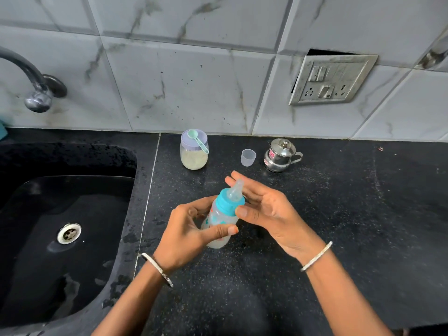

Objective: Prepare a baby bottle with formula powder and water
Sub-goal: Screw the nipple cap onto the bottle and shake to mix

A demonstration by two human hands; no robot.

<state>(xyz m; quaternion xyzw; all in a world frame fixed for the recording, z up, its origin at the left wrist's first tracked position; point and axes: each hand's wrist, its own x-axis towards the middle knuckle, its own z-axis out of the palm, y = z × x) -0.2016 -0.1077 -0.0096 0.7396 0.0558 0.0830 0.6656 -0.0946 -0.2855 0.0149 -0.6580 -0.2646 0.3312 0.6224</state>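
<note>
A baby bottle (219, 220) with a teal collar (228, 202) and clear nipple (236, 190) tilts above the black counter, its top leaning away to the right. My left hand (191, 229) grips the bottle's body, thumb across the front. My right hand (264, 204) has straight fingers behind the nipple and its thumb tip touches the teal collar. Pale liquid shows near the bottle's bottom. At the back stands a jar of formula powder (194, 155) with a lilac lid and a green scoop (197, 139) lying on it.
A clear bottle cap (248, 157) and a small steel lidded pot (281, 155) stand at the back of the counter (339, 214). A black sink (29, 190) with a drain lies to the left, a tap (36, 93) above it. A switch plate (332, 78) is on the tiled wall.
</note>
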